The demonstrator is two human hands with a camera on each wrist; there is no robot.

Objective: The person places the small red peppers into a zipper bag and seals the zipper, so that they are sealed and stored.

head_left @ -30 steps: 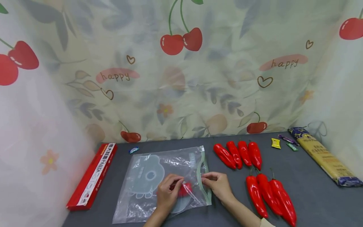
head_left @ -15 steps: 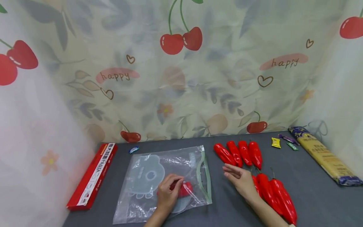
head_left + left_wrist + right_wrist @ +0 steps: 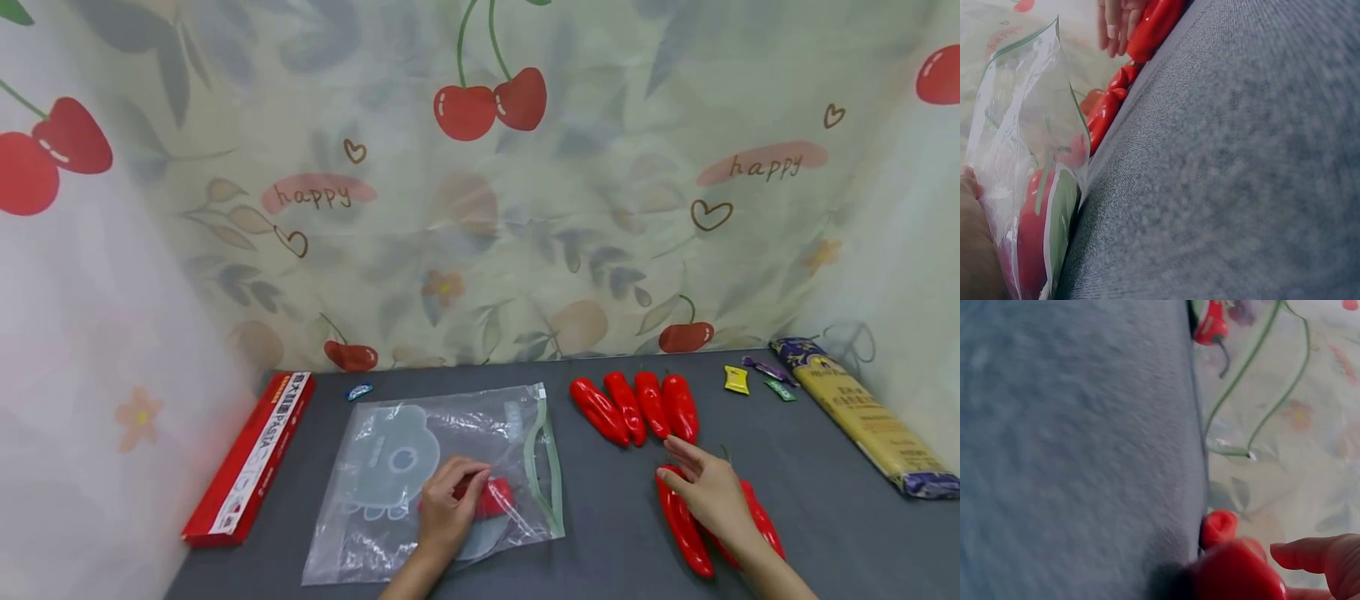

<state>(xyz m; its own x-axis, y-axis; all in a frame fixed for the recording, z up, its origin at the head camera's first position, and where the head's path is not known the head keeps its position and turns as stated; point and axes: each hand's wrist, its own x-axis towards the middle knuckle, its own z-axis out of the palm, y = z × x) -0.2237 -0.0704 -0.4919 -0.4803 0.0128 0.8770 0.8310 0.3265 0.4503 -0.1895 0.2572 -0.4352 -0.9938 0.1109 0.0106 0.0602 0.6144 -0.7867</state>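
Note:
A clear zip-lock bag (image 3: 352,533) with a green-edged mouth lies on the table, its mouth gaping toward the right. My left hand (image 3: 450,508) pinches the bag's upper film and lifts it a little. Inside the bag a red chili pepper (image 3: 495,497) shows beside the fingers, partly hidden by the hand. My right hand (image 3: 712,492) hovers over the front group of red chili peppers, its fingers loosely spread around the leftmost pepper (image 3: 681,525). In the right wrist view the thumb (image 3: 1304,554) is close to a red pepper (image 3: 1235,575) without gripping it.
Behind the right hand lies a back row of several red peppers (image 3: 600,412). A red pasta box (image 3: 251,458) is at the left, a yellow pasta pack (image 3: 862,417) at the right. Small wrapped candies, one yellow (image 3: 736,380), lie near the patterned curtain (image 3: 465,250).
My right hand has let go of the bag's mouth edge and moved right to the front peppers. The left hand keeps its pinch on the bag.

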